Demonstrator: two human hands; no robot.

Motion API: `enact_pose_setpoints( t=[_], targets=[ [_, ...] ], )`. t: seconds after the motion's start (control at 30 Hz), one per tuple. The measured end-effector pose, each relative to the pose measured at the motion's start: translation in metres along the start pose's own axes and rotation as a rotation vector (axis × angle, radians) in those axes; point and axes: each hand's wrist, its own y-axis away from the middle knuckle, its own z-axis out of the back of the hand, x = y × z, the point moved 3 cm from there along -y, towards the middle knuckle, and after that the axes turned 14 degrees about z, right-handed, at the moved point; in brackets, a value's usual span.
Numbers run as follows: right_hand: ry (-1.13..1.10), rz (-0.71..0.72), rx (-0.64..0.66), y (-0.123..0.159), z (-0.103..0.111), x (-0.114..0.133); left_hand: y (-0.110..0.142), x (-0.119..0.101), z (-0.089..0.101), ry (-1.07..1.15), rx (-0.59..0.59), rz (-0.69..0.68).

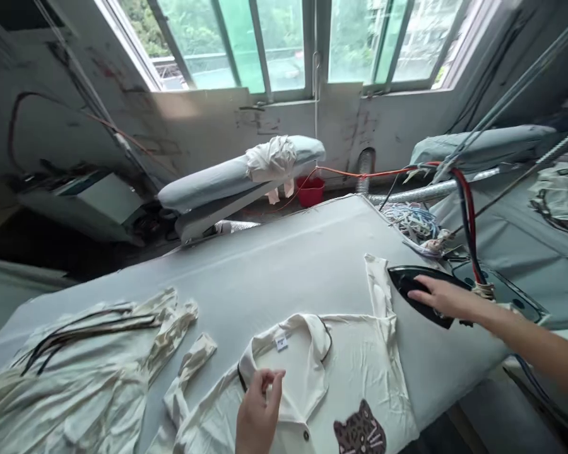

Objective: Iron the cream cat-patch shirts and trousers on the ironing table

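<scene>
A cream collared shirt (360, 372) with dark piping and a cat patch (360, 434) lies flat on the grey ironing table (274, 265). My left hand (258, 410) sits over its collar near the front edge, fingers pinched together on the fabric. My right hand (442, 297) reaches to the right and rests on top of a black iron (414, 287), fingers curled over it. The iron sits on the table just right of the shirt's sleeve.
A pile of similar cream garments (76, 366) lies at the left of the table. Red and black hoses (466, 208) hang to the iron. Padded sleeve boards (227, 180) and a red bucket (311, 190) stand behind, under the windows.
</scene>
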Motion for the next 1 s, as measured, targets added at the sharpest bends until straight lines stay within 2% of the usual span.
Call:
enact_pose_setpoints(
  t=[0.07, 0.13, 0.17, 0.23, 0.3, 0.37, 0.43, 0.5, 0.6, 0.7, 0.8, 0.9, 1.0],
  targets=[
    [0.025, 0.045, 0.026, 0.016, -0.008, 0.069, -0.041, -0.04, -0.009, 0.118, 0.162, 0.146],
    [0.017, 0.107, 0.106, 0.019, -0.033, 0.142, -0.075, -0.075, -0.029, 0.145, 0.36, 0.293],
    [-0.005, 0.141, 0.15, 0.017, -0.052, 0.175, -0.089, -0.088, -0.039, 0.135, 0.429, 0.342],
    [-0.054, 0.22, 0.233, 0.005, -0.096, 0.23, -0.11, -0.108, -0.056, 0.104, 0.487, 0.363],
    [-0.059, 0.294, 0.326, -0.005, -0.139, 0.262, -0.126, -0.117, -0.065, 0.08, 0.485, 0.331],
    [-0.04, 0.328, 0.374, -0.01, -0.165, 0.269, -0.136, -0.119, -0.068, 0.065, 0.48, 0.296],
    [-0.039, 0.315, 0.34, -0.013, -0.163, 0.255, -0.143, -0.118, -0.068, 0.054, 0.497, 0.266],
    [-0.049, 0.247, 0.266, -0.02, -0.139, 0.228, -0.146, -0.117, -0.067, 0.045, 0.525, 0.25],
    [-0.043, 0.046, 0.177, -0.047, -0.094, 0.183, -0.148, -0.115, -0.066, 0.03, 0.548, 0.228],
    [-0.006, -0.086, 0.16, -0.069, -0.069, 0.166, -0.149, -0.115, -0.066, 0.004, 0.541, 0.198],
    [-0.038, 0.004, 0.216, -0.062, -0.078, 0.189, -0.151, -0.117, -0.071, -0.049, 0.533, 0.172],
    [-0.114, 0.077, 0.296, -0.039, -0.112, 0.231, -0.151, -0.123, -0.074, -0.118, 0.487, 0.129],
    [-0.115, 0.108, 0.353, -0.03, -0.147, 0.262, -0.139, -0.123, -0.055, -0.159, 0.364, 0.065]
  ],
)
